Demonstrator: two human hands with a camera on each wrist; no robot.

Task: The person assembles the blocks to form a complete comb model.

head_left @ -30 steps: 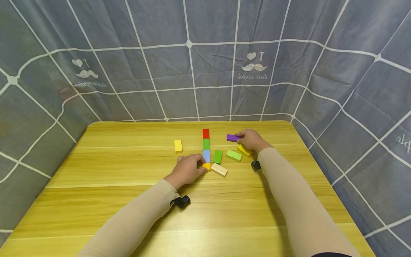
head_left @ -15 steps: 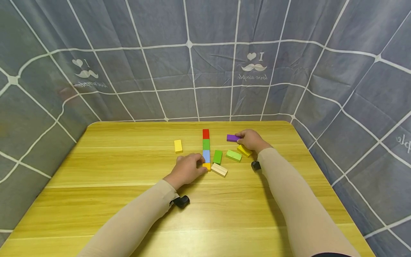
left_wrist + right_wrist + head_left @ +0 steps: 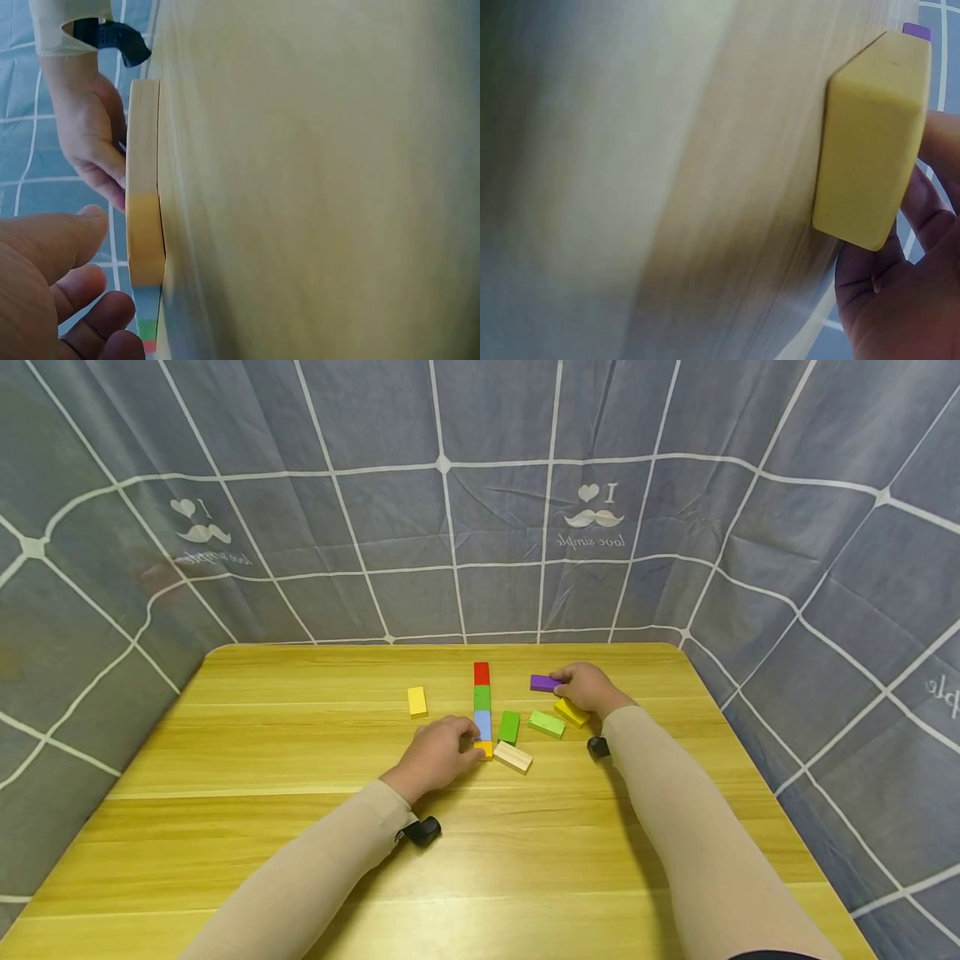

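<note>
One purple block lies right of centre in the head view, flat on the table. The right hand seems to pinch its right end between thumb and fingers (the right wrist view hides the contact behind a deep yellow block). At the middle of the head view, a red block, a green block, a blue block and an orange block run end to end towards the lower edge. Over the left side of the lowest two hangs the left hand, its fingers loosely bent and a gap between them and the thumb; I cannot tell whether it touches either.

Close to the row's lower right lies a plain wooden block, and a lime block sits farther right.

These pieces look like painted wood: light, stiff, hard to damage, perhaps a little slick on the flat faces. The purple one should be best held across its two long sides, near the middle, with the fingertips low enough to clear the deep yellow neighbour.
</note>
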